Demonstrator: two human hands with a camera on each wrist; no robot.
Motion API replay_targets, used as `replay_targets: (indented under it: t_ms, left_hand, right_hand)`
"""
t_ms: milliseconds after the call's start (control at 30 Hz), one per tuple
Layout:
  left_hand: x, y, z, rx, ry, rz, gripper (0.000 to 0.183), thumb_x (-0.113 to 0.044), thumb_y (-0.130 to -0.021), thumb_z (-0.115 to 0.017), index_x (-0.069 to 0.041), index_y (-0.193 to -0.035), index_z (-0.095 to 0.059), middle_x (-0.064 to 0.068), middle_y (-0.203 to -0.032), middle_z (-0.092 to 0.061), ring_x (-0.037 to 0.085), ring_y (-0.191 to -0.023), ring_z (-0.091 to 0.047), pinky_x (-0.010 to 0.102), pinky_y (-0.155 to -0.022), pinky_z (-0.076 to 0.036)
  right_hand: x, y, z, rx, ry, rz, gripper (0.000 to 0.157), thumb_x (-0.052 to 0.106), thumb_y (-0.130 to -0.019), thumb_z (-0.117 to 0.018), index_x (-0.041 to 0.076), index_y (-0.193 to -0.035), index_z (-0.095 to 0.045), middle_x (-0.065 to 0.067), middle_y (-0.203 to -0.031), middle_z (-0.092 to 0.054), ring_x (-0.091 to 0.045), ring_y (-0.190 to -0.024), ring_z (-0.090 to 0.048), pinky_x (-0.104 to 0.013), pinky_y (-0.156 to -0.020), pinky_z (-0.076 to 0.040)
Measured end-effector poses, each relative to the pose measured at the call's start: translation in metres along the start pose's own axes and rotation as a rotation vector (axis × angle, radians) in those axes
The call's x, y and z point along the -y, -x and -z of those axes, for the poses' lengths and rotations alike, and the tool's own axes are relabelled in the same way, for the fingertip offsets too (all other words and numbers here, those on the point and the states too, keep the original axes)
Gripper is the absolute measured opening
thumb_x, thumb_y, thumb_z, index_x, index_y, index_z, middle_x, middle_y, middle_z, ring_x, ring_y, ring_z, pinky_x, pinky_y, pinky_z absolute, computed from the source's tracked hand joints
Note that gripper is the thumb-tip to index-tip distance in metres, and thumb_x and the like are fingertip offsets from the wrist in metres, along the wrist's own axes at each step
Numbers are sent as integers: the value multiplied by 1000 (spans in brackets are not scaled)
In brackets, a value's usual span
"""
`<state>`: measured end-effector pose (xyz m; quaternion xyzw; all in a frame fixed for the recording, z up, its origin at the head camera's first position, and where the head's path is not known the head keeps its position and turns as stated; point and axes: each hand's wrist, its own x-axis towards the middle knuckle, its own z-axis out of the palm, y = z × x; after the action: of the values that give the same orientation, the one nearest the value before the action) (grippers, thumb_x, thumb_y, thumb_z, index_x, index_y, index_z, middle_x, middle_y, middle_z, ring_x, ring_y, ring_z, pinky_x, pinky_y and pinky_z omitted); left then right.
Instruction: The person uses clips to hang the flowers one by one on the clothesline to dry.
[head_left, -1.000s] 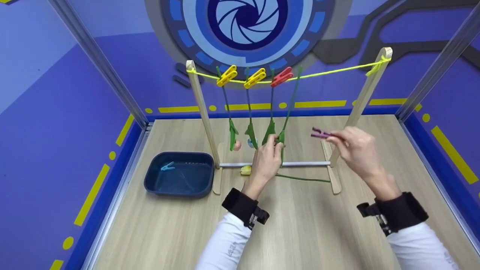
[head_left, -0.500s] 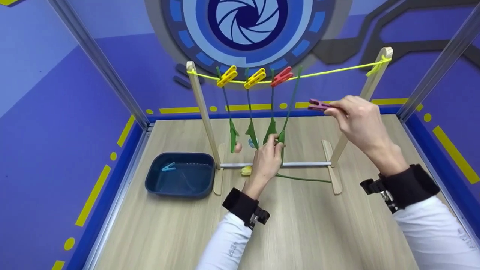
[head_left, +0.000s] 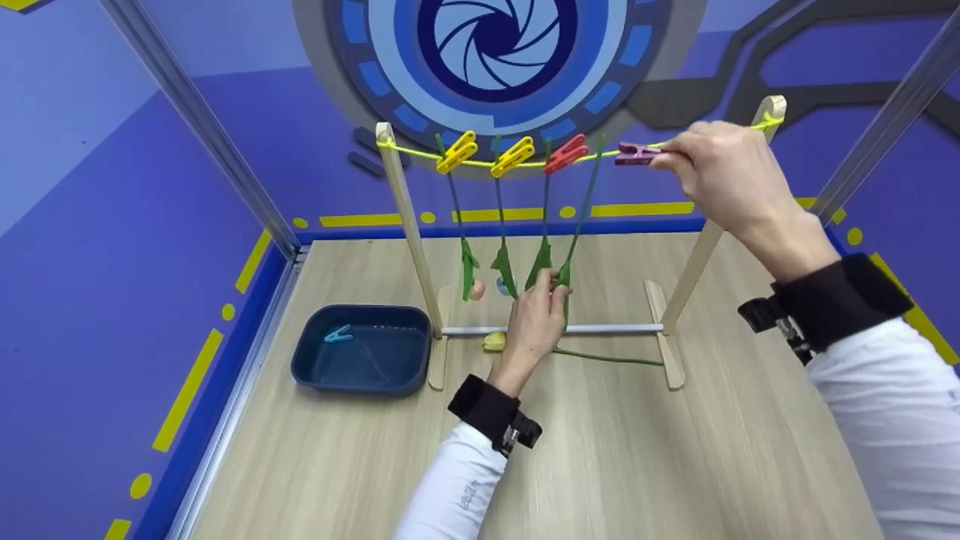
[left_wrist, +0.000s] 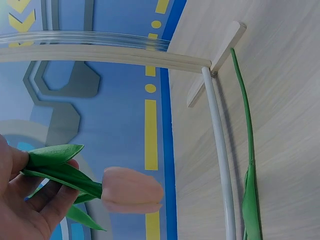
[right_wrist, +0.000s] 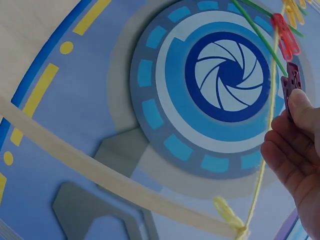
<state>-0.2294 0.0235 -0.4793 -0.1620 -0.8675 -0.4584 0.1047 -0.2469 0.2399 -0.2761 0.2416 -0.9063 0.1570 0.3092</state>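
Observation:
My left hand (head_left: 534,319) pinches an artificial tulip by its green leaves (left_wrist: 60,172); the pale pink bloom (left_wrist: 132,191) shows in the left wrist view. This tulip hangs head down, its stem (head_left: 586,196) rising to the yellow line (head_left: 652,146). In my right hand (head_left: 727,172) a purple clothespin (head_left: 636,154) is pinched, level with the line and just right of the stem's top. Left of that stem, two yellow clothespins (head_left: 457,153) and a red clothespin (head_left: 566,154) hold several stems on the line.
Wooden posts (head_left: 409,225) carry the line, joined low down by a white bar (head_left: 615,328). A yellow tulip (head_left: 493,342) lies on the table by the bar. The dark blue basin (head_left: 360,386) at left contains a light blue clothespin (head_left: 338,334).
My right hand has risen with the purple clothespin from below the line up to its height. The left hand stays in place on the tulip.

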Motion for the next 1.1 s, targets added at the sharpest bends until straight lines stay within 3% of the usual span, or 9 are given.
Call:
replay_targets:
  t_ms: [133,367,667,867,1100]
  left_hand:
    - [2,0,0,-6,8,0,29,-17,-106,-43,-5,-130,-54,9,-106,-76,6,-59,-50,18,-55,-38]
    - [1,-2,-2,5,5,18,29,-17,-106,-43,-5,-130,-53,10,-107,-76,5,-59,-48,18,-55,-37]
    - [1,-1,0,32,17,40,31,-19,-107,-41,-6,-133,-52,11,-95,-74,5,-49,-36,19,-50,-30]
    - [2,-2,-2,14,17,20,30,-19,-107,-41,-5,-130,-54,11,-98,-75,5,-52,-39,18,-52,-31]
    - [1,-2,-4,43,27,62,30,-20,-107,-39,-7,-130,-54,10,-105,-75,5,-55,-41,18,-53,-31]
  right_hand:
    - [3,-14,4,90,20,-32,24,19,-94,-68,-4,-96,-75,-19,-80,-70,-34,-68,-61,-45,-66,-46]
    - [6,-31,8,250,31,-82,28,22,-97,-64,-3,-103,-75,-20,-90,-73,-29,-67,-57,-31,-58,-35]
    - [10,-40,7,383,32,-105,29,24,-98,-62,0,-105,-76,-20,-102,-75,-35,-83,-68,-34,-64,-43]
    - [12,-48,8,459,81,-58,26,22,-99,-61,2,-98,-77,-17,-91,-74,-30,-75,-65,-37,-64,-43]
    - [24,-62,7,542,148,-7,25,18,-96,-65,-2,-83,-73,-11,-68,-61,-23,-59,-50,-33,-58,-36]
